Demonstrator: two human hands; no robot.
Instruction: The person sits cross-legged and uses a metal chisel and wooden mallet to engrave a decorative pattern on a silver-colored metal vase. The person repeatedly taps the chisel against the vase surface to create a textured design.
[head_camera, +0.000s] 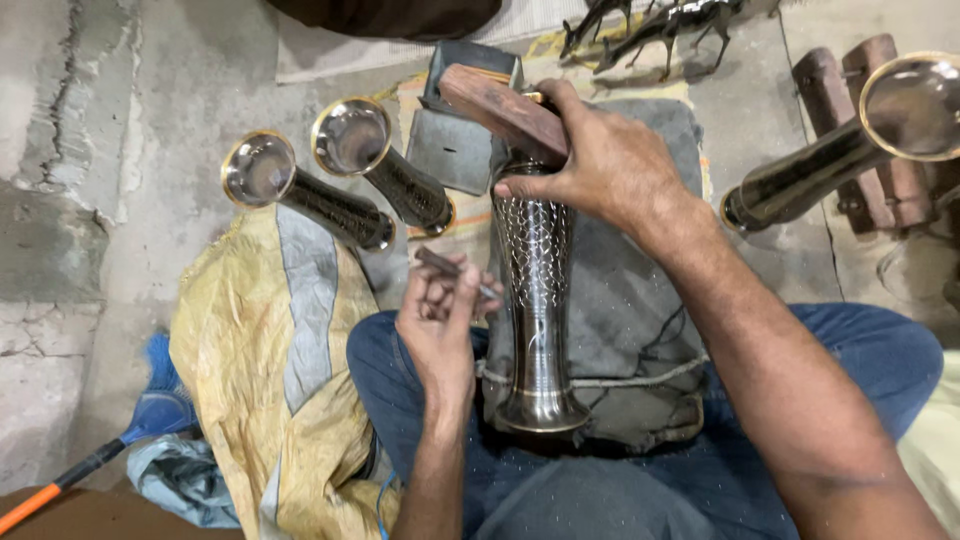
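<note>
A tall dark metal vase with an engraved scale pattern lies lengthways on a grey cloth pad over my lap, its flared foot toward me. My right hand grips the vase's far end and also holds a brown wooden block above it. Beside the vase on its left, my left hand is closed around a thin metal engraving tool, whose tip points at the vase's side.
Two similar vases stand on the concrete floor at upper left, and another vase at the right. A yellow sack lies at left, a broom at lower left, metal animal figurines at the top.
</note>
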